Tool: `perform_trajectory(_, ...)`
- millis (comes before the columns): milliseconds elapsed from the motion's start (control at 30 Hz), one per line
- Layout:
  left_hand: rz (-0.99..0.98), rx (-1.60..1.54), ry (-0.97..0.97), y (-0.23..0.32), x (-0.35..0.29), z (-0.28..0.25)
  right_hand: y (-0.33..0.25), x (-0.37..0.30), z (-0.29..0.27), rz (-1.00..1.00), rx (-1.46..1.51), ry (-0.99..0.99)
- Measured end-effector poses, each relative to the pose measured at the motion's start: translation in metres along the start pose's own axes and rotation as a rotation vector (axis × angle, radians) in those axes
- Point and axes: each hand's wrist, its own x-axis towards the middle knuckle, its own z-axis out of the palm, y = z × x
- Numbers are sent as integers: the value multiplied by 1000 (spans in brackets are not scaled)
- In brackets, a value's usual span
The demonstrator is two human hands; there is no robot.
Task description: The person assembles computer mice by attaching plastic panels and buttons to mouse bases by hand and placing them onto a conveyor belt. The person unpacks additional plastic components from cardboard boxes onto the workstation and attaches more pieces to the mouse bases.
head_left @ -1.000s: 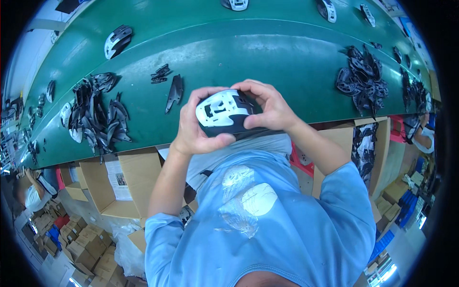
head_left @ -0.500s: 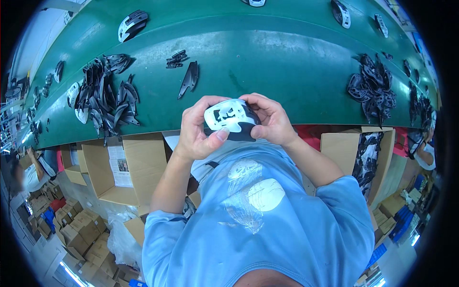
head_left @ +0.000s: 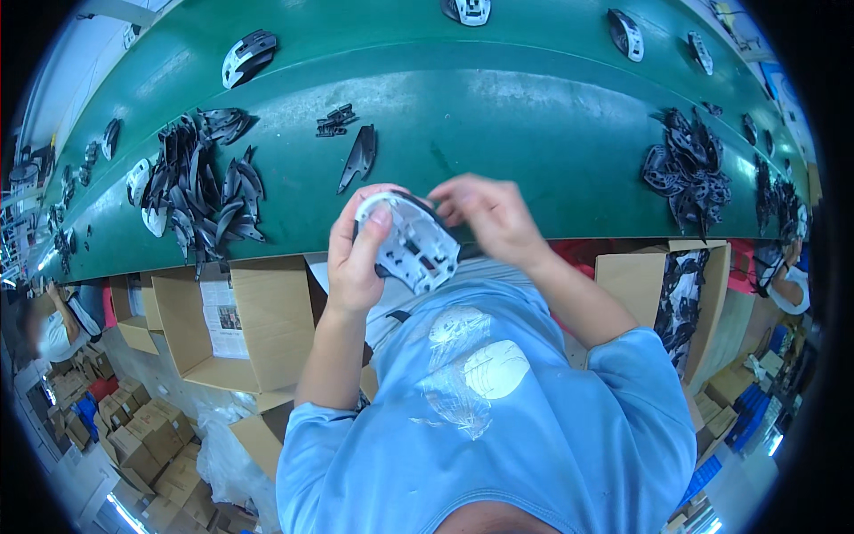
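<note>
My left hand [head_left: 353, 258] grips a white and black plastic mouse shell [head_left: 418, 249], thumb over its rim. The shell is tilted with its hollow inner side, full of posts and slots, turned up toward me. Beside its upper right edge is my right hand [head_left: 489, 214], fingers curled in toward the thumb; whether anything small is between them is hidden. On the green table beyond lie a single black curved side panel [head_left: 358, 158] and a few small black plastic clips [head_left: 335, 120].
A heap of black curved panels [head_left: 191, 182] lies at left, a pile of black frames [head_left: 687, 169] at right. Assembled shells, one of them white and black [head_left: 249, 59], rest on the raised far strip. Open cardboard boxes [head_left: 289, 311] stand below the table's near edge.
The shell has turned over from its white outer side to its hollow inner side and tipped downward. My right hand has let go of it and moved slightly right.
</note>
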Motion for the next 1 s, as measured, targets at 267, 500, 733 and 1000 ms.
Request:
perform_trajectory(267,3,230,115,-14,-19,0,-43,25,6,-434,-699,-334)
perform_trajectory(500,120,417,175,-15,-16,5,-27,19,16,-415,-724,-312)
perform_trajectory(733,134,447,228,-33,-11,0,-23,19,18,-304,-758,-370)
perform_trajectory(1000,271,540,113,-23,-10,0,-29,24,9,-359,-785,-385)
